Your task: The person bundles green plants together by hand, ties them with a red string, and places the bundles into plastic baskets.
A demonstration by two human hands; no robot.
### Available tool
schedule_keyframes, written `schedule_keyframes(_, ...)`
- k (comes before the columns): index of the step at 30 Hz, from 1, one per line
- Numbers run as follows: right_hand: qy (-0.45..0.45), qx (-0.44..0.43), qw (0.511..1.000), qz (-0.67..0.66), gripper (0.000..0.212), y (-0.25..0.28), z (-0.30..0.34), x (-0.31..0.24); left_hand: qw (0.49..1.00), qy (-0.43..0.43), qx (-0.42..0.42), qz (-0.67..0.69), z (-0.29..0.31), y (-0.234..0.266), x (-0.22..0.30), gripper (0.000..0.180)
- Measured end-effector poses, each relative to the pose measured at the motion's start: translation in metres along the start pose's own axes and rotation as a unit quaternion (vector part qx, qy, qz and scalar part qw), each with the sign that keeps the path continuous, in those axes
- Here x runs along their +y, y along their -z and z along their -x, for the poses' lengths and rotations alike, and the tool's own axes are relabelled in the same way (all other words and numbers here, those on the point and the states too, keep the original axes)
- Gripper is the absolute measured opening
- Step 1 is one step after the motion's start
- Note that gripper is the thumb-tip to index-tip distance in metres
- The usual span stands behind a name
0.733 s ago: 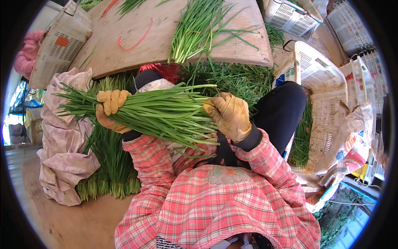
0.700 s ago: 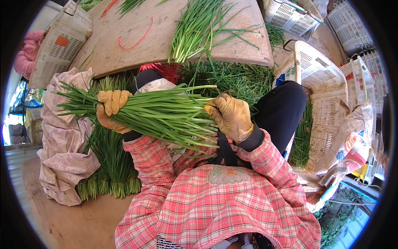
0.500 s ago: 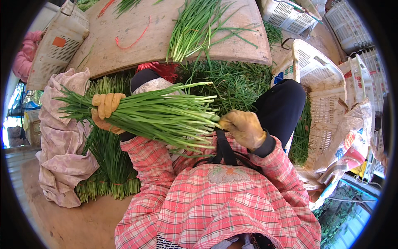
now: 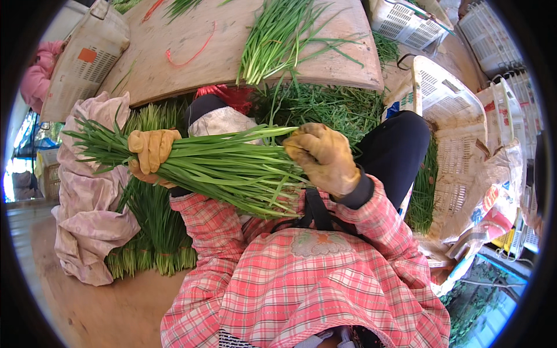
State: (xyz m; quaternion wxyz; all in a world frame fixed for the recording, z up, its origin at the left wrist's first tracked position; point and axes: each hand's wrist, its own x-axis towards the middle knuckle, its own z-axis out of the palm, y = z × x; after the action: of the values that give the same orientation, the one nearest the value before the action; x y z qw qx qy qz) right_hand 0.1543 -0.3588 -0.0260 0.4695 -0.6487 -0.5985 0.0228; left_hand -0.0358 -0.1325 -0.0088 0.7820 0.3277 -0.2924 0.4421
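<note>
Held a long bundle of slender green stalks (image 4: 232, 165) crosswise in a closed, tan-gloved left hand (image 4: 152, 151), half-curled a tan-gloved right hand (image 4: 325, 159) at its pale ends with unclear hold, and likely risked spillage through slackened grip.

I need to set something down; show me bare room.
Bare: the board between red strand and loose stalks; the brown surface below the pale cloth, left of the plaid jacket. Crowded: around the leaf heap and tied bundles.

1. Cloth (image 4: 93, 223): pale, rumpled, left.
2. Crate (image 4: 96, 40): orange patch, far left.
3. Sleeve (image 4: 38, 78): pink, just beside this crate.
4. Second crate (image 4: 406, 28): white, far right.
5. Sack (image 4: 478, 200): crumpled, printed, right.
</note>
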Motion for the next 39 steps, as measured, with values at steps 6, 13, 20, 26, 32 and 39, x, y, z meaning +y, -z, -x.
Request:
schedule_keyframes(6, -0.093, -0.04, 0.96, 0.261, 0.01, 0.03, 0.046, 0.04, 0.997, -0.066, -0.01, 0.039, 0.003, 0.003, 0.013, 0.014)
schedule_keyframes(13, -0.087, 0.017, 0.971, -0.221, 0.027, 0.048, -0.001, 0.035, 0.959, -0.037, -0.132, 0.246, -0.019, 0.011, 0.007, 0.006)
schedule_keyframes(20, -0.075, -0.355, 0.866, -0.344, 0.044, -0.03, 0.011, 0.058, 0.972, -0.076, -0.033, 0.219, -0.009, 0.01, 0.006, 0.016)
schedule_keyframes(26, -0.321, -0.318, 0.73, -0.512, 0.035, 0.004, 0.042, 0.019, 0.973, -0.147, 0.073, 0.165, 0.027, 0.041, 0.013, 0.019)
schedule_keyframes(32, -0.378, -0.034, 0.83, -0.408, 0.021, 0.054, 0.046, 0.024, 0.988, -0.054, 0.122, 0.077, 0.052, 0.074, 0.037, 0.004)
schedule_keyframes(39, -0.351, 0.19, 0.791, -0.465, 0.028, 0.098, 0.041, 0.065, 0.967, 0.007, 0.237, 0.095, 0.073, 0.095, 0.058, 0.008)
